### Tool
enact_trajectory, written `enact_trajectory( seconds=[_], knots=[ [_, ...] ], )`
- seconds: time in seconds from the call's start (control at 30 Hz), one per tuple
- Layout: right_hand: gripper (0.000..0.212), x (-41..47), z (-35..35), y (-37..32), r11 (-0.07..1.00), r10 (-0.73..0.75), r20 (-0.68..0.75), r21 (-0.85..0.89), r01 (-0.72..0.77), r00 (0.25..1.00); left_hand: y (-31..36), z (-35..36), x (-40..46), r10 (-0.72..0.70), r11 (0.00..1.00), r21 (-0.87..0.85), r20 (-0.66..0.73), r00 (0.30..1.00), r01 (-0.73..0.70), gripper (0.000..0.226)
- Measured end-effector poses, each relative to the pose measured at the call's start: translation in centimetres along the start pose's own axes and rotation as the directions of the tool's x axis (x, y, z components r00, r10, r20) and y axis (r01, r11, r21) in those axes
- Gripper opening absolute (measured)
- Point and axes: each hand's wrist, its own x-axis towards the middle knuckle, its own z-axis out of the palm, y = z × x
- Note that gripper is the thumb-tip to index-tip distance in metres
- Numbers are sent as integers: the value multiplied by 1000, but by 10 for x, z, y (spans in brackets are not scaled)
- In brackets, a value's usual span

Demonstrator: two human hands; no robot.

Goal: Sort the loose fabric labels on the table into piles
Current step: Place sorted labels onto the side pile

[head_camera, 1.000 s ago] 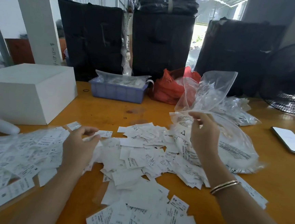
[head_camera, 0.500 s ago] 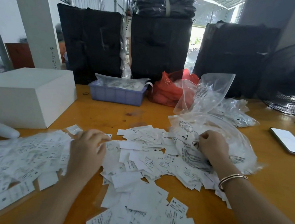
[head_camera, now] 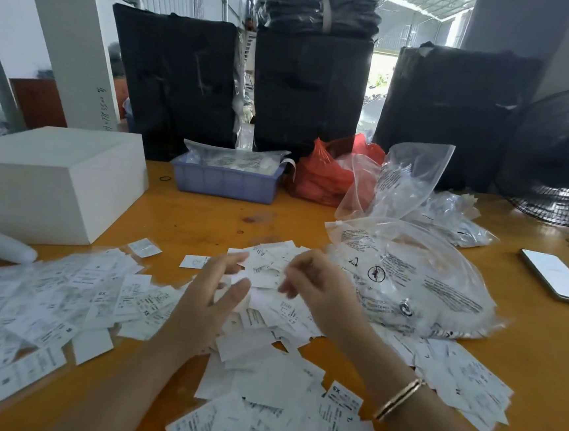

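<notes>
Hovering together over the scattered white printed fabric labels (head_camera: 267,320) on the orange wooden tabletop (head_camera: 539,358), both hands have moved inward. Left hand (head_camera: 207,298) fingers spread loose, holding nothing; right hand (head_camera: 321,294), off the clear plastic bag (head_camera: 418,282) since a moment ago, curls blurred fingers, grip unclear.

Bright daylight, blurred hands (head_camera: 269,300), wide-angle distortion

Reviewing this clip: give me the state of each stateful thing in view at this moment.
left hand: fingers spread, over the labels
right hand: fingers loosely curled; hold unclear
labels: loose, scattered, overlapping
clear bag: lying down, filled
phone: screen lit, flat on table
white box: closed
blue tray: filled
red bag: crumpled, open
</notes>
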Motion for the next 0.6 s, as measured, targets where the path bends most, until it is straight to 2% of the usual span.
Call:
enact_trajectory(
  seconds=[0.07, 0.13, 0.17, 0.27, 0.33, 0.4, 0.43, 0.53, 0.6],
  knots=[
    [15, -4, 12, 3, 999, 34, 79, 28, -36, 996, 2, -1, -1, -36, 998, -45, 60, 998, 39, 50],
    [16, -8, 17, 7, 999, 18, 129, 44, -24, 991, 3, 1, -1, -14, 1000, -14, 122, 992, 16, 59],
    [17, -9, 18, 9, 999, 7, 143, 48, -14, 990, 3, 3, -1, -4, 1000, 26, 136, 991, 1, 56],
    [21, -9, 22, 11, 999, 1, 109, 52, -7, 994, 0, 5, 1, 21, 991, 130, 64, 998, -29, 16],
    [23, -6, 22, 12, 999, 4, 53, 32, -6, 999, -3, 4, 1, 3, 994, 110, -12, 1000, -2, 15],
    [20, -5, 20, 14, 997, -9, -1, -81, 9, 1000, -5, 2, 2, -49, 998, 20, -96, 994, 51, 13],
    [17, -4, 18, 17, 981, -28, -13, -190, 25, 1000, -6, 1, 2, -91, 996, -20, -145, 985, 89, 13],
    [27, -7, 17, 29, 829, -36, 127, -550, 101, 991, -6, 0, 4, -227, 971, -128, -226, 947, 202, 12],
    [37, -8, 20, 32, 743, -9, 204, -654, 143, 979, -5, 0, 4, -250, 959, -190, -224, 942, 209, 12]
  ],
)
